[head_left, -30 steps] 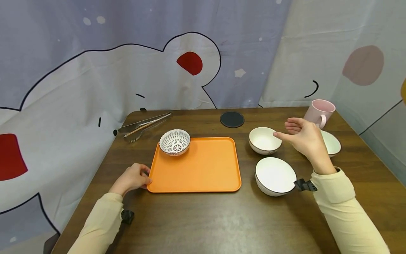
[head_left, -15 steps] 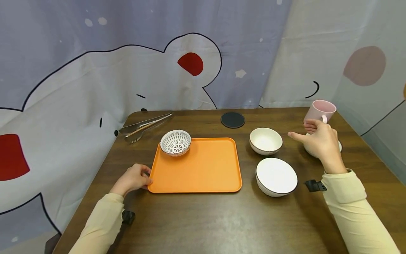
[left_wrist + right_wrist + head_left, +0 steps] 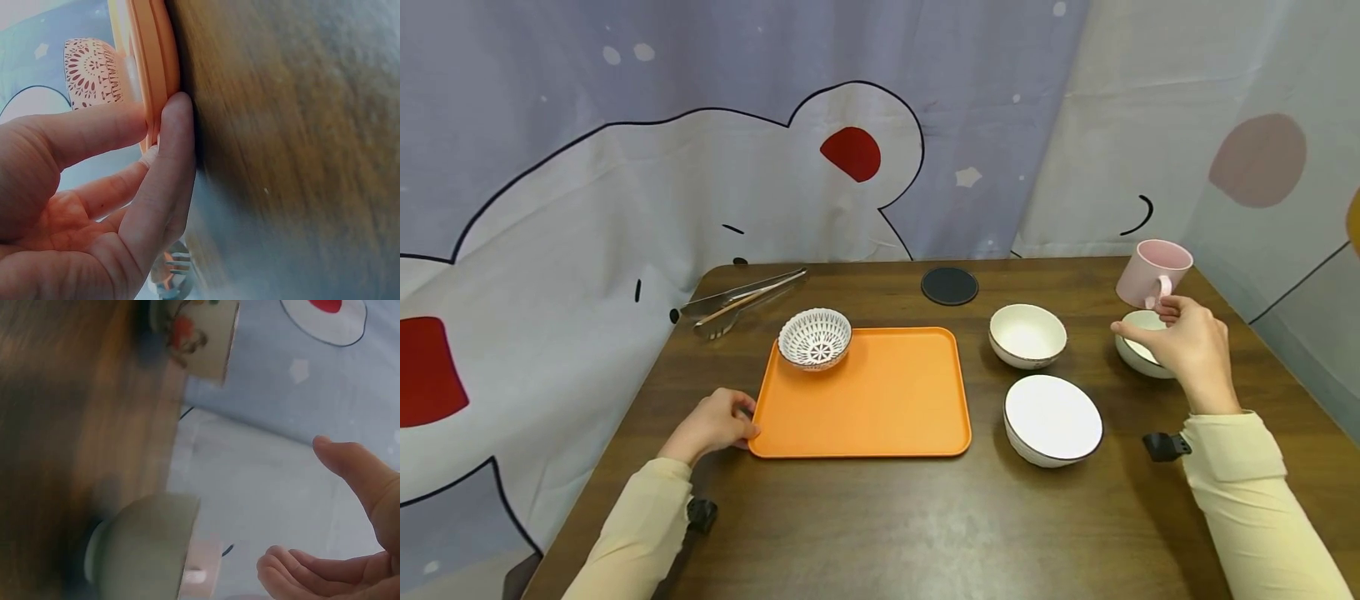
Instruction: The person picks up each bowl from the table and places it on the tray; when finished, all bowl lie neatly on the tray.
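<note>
My left hand (image 3: pixel 713 427) pinches the left edge of an orange tray (image 3: pixel 887 400), near its front corner. In the left wrist view the thumb (image 3: pixel 100 130) lies at the tray's rim, with the fingers on its underside. A patterned white bowl (image 3: pixel 815 340) sits on the tray's back left corner. My right hand (image 3: pixel 1193 343) is above a pale green bowl (image 3: pixel 1138 363), hiding part of it, with thumb and fingers spread apart and nothing between them. The right wrist view shows that bowl's outer side (image 3: pixel 147 547) below the hand.
A cream bowl (image 3: pixel 1027 335) and a larger white bowl (image 3: pixel 1052 419) stand right of the tray. Behind the green bowl is a pink mug (image 3: pixel 1154 273). A black round coaster (image 3: pixel 950 286) lies at the back; tongs and other cutlery (image 3: pixel 745 298) lie back left.
My right hand has moved right, from beside the cream bowl to over the pale green bowl. The left hand and the tray have stayed in place.
</note>
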`<state>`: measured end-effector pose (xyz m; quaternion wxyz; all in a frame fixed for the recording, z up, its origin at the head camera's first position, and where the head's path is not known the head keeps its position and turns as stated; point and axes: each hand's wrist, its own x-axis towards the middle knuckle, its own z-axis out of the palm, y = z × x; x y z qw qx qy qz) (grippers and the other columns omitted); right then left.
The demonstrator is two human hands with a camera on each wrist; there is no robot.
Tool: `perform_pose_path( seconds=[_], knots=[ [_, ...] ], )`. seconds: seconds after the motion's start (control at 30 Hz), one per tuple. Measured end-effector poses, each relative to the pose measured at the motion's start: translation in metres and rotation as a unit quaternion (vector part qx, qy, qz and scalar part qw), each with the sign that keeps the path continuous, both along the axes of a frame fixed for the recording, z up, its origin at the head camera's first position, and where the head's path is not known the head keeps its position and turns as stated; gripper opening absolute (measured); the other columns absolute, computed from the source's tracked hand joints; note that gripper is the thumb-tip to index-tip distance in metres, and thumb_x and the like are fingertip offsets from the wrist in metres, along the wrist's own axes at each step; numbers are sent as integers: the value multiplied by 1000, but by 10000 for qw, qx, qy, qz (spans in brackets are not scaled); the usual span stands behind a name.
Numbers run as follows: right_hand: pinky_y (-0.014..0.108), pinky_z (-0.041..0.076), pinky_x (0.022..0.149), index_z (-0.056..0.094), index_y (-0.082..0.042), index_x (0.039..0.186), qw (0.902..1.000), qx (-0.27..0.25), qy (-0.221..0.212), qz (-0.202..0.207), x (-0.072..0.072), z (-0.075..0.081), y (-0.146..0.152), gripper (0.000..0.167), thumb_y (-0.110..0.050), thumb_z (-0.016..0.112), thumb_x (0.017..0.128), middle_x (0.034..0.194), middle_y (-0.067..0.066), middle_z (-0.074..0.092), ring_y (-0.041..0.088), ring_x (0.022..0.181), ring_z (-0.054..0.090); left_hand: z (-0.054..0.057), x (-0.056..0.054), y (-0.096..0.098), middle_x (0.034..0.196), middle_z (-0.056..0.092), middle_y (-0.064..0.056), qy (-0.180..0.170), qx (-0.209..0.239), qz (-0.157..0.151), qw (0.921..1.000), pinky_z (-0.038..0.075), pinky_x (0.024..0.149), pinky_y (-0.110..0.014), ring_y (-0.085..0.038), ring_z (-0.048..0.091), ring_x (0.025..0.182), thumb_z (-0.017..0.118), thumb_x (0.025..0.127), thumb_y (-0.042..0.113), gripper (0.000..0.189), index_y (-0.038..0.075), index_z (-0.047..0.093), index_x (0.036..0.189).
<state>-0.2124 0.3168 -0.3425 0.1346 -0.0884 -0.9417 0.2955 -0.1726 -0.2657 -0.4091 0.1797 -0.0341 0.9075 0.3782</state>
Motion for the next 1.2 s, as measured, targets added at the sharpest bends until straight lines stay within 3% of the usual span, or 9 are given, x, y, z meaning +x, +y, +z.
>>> perform_pose_path(
  seconds=[0.33,0.67,1.03,1.2],
  knots=[
    [65,34,92,35,20,135,9990,340,-253,-159,-4,-15,28,101,-52,77,76,128,44,43,60,114,39,-2,0,0,80,65,-14,-30,-6,51,10000,61,66,-35,-18,67,66,68,83,-2,33,-12,56,112],
    [66,39,86,12,26,140,9945,460,-944,17,-8,-22,45,125,-56,78,73,128,50,28,56,107,38,0,1,0,80,63,-15,30,83,12,10000,61,65,-36,-18,66,66,68,82,-3,33,-14,56,111],
    [65,45,79,11,32,132,9837,661,-1667,151,-16,-37,57,125,-61,72,75,120,52,28,57,96,42,0,2,0,81,64,-15,56,137,27,9999,61,65,-36,-19,67,67,68,82,-3,33,-14,56,111],
    [64,45,79,14,32,131,9850,578,-1627,87,-18,-41,57,123,-61,72,75,120,52,30,56,97,42,0,2,0,82,65,-16,48,120,33,9999,61,66,-36,-19,67,67,68,82,-2,34,-14,56,112]
  ],
)
